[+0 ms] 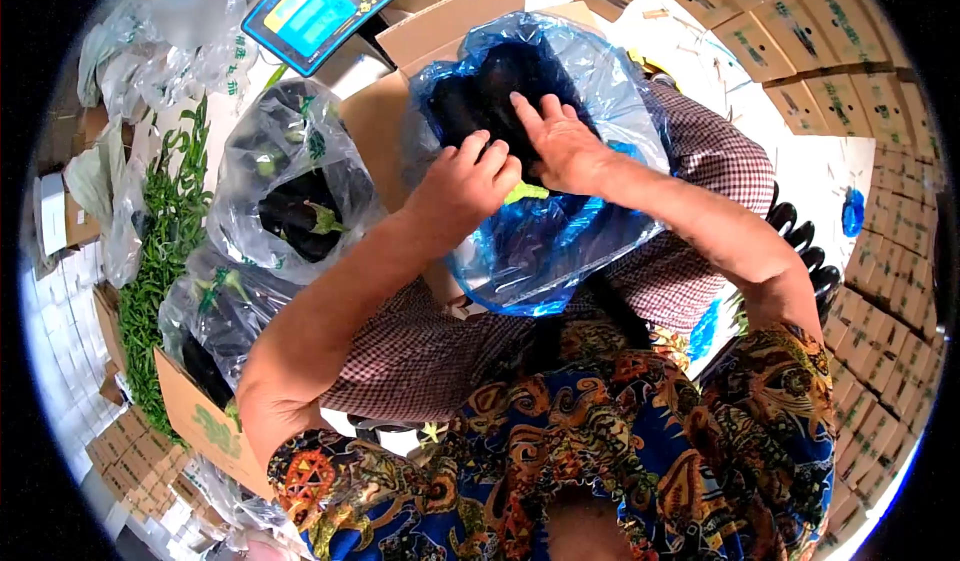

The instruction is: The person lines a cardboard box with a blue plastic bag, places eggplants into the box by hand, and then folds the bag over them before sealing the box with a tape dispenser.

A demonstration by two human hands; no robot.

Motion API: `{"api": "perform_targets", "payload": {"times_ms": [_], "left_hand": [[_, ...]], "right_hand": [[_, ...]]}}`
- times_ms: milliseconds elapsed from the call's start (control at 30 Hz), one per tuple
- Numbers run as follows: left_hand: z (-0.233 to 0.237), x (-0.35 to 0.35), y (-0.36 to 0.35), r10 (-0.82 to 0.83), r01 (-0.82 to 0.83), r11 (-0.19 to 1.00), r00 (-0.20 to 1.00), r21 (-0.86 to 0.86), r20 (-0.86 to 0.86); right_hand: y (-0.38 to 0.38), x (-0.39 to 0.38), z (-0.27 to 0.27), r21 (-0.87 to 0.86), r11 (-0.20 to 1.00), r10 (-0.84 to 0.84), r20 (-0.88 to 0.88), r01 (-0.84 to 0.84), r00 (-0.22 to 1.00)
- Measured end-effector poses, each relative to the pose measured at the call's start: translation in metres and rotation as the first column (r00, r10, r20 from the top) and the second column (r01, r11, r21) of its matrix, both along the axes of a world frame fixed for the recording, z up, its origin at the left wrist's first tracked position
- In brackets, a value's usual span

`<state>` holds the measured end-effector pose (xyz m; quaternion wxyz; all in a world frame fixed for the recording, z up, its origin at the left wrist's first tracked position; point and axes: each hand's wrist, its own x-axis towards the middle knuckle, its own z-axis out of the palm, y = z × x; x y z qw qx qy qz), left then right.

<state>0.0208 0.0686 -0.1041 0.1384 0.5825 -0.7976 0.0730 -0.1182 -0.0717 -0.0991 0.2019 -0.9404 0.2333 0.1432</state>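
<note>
Dark eggplants (470, 101) lie inside a blue plastic bag (530, 266), which lines an open cardboard box (450, 31) in front of me. My right hand (565, 146) rests on the eggplants with its fingers spread. Just left of it, my left hand (468, 181) is at the near side of the eggplants, its fingers curled together; what they hold, if anything, is hidden. A green eggplant stem (526, 193) shows between and below the hands.
Clear bags of eggplants (300, 216) stand at the left, beside a heap of green peppers (165, 261). A scale display (315, 16) is at the upper left. Stacked cartons (835, 31) line the right side, near a row of eggplants (800, 236).
</note>
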Motion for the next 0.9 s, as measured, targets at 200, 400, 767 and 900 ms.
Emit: {"api": "perform_targets", "payload": {"times_ms": [200, 400, 767, 900], "left_hand": [[0.004, -0.013, 0.001, -0.081, 0.075, 0.996, 0.987, 0.049, 0.136], [0.004, -0.022, -0.004, -0.069, 0.061, 0.996, 0.989, 0.068, 0.131], [0.018, 0.016, -0.005, 0.088, 0.036, 0.945, 0.930, 0.325, -0.357], [0.043, 0.029, 0.017, 0.210, 0.053, 0.886, 0.840, 0.461, -0.500]], "right_hand": [[-0.010, -0.024, 0.000, 0.005, 0.993, 0.114, -0.155, -0.115, 0.981], [-0.015, -0.036, -0.024, 0.379, 0.925, -0.133, 0.255, 0.027, 0.958], [-0.025, -0.038, 0.047, 0.223, 0.968, 0.099, 0.085, -0.115, 0.991], [-0.049, -0.078, 0.072, 0.430, 0.887, 0.209, -0.044, -0.171, 0.977]]}}
